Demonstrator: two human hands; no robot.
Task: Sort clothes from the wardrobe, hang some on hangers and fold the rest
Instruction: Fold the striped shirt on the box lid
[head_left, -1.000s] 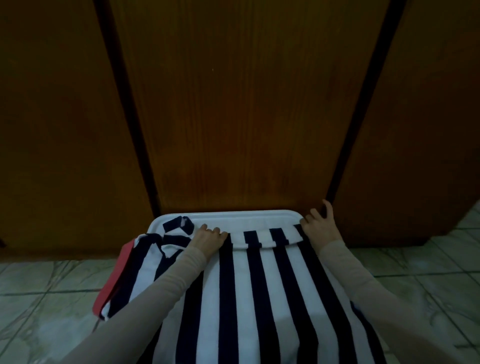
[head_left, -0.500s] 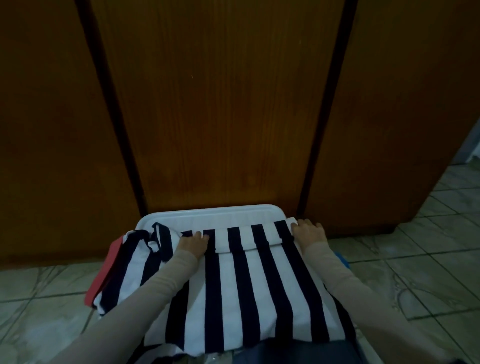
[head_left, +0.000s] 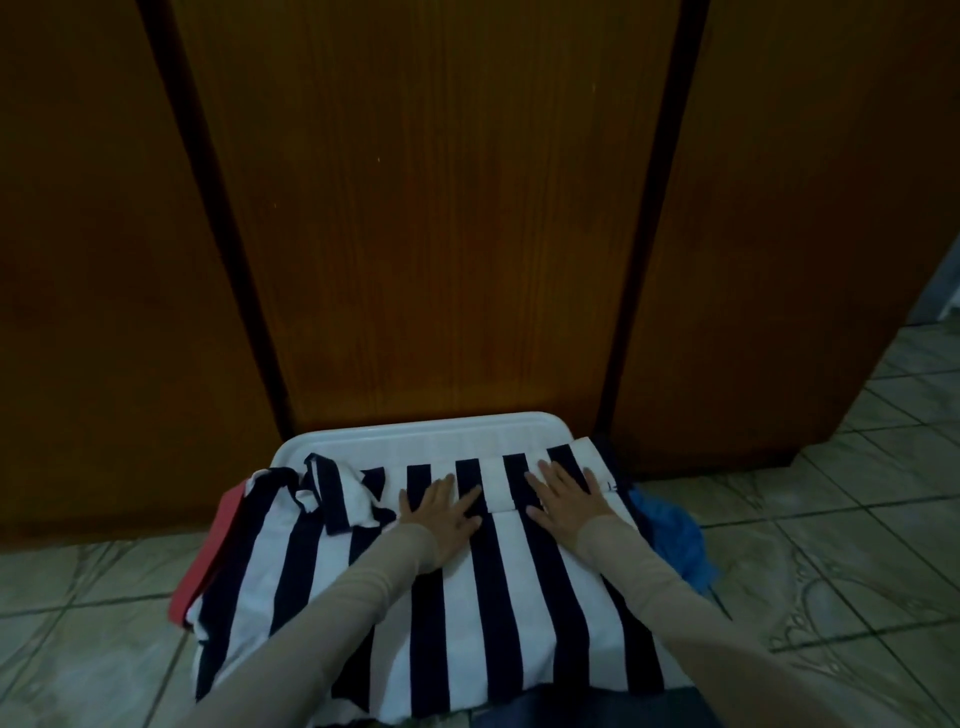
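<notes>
Stretching across the near part of the head view, a pale tiled floor (head_left: 857, 545) is meeting dark brown wooden wardrobe doors (head_left: 441, 208) that are filling the far side, split by two dark upright gaps. Light is dim throughout.

Standing on the floor against the middle door, a white plastic container (head_left: 415, 434) is showing only its far rim. Covering its top and hanging over the left and near sides, a navy-and-white striped garment (head_left: 467, 597) is lying spread, stripes running near to far, with a folded band along its far edge and a rumpled bunch at the far left. A red cloth (head_left: 208, 551) is peeking out below it on the left, a blue cloth (head_left: 675, 535) is bulging out on the right, and a dark blue fabric (head_left: 597, 712) is showing at the near edge.

Both arms, in beige sleeves (head_left: 337, 597), are reaching forward. The left hand (head_left: 441, 514) is lying flat on the garment, fingers (head_left: 441, 483) straight and spread, gripping nothing. The right hand (head_left: 566, 499) is pressing flat just beside it, on the folded band, fingers likewise straight.
</notes>
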